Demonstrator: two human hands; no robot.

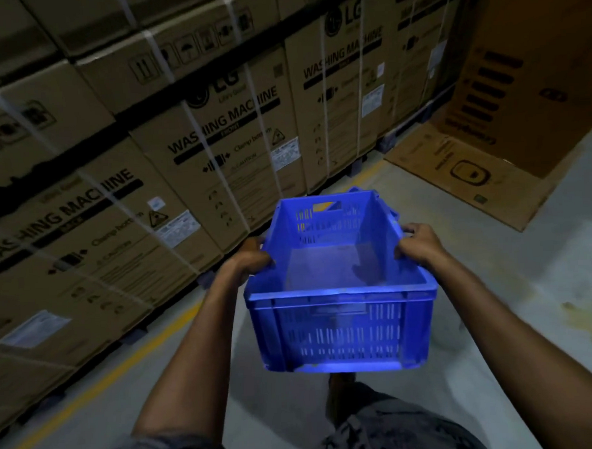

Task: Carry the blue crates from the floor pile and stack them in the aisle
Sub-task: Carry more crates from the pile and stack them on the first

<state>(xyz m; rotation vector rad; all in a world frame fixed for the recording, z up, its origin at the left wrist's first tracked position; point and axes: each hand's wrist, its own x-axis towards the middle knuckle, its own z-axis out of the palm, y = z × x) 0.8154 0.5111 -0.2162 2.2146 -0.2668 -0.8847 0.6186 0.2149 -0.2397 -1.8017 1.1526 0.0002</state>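
Right under us at the bottom of the frame are our patterned shorts, and just above them we've got one blue crate held off the floor in the middle of the frame. Our left hand is wrapped over its left rim and our right hand over the right rim, so each grip is clamped on the crate's edge, thumbs inside. The crate's empty, slotted walls, a handle cutout at the far end. Stacked washing machine boxes wall off the whole left and top of the frame, with a yellow floor line running along their base. A flattened cardboard sheet lies at upper right. Bare concrete floor is open to the right.
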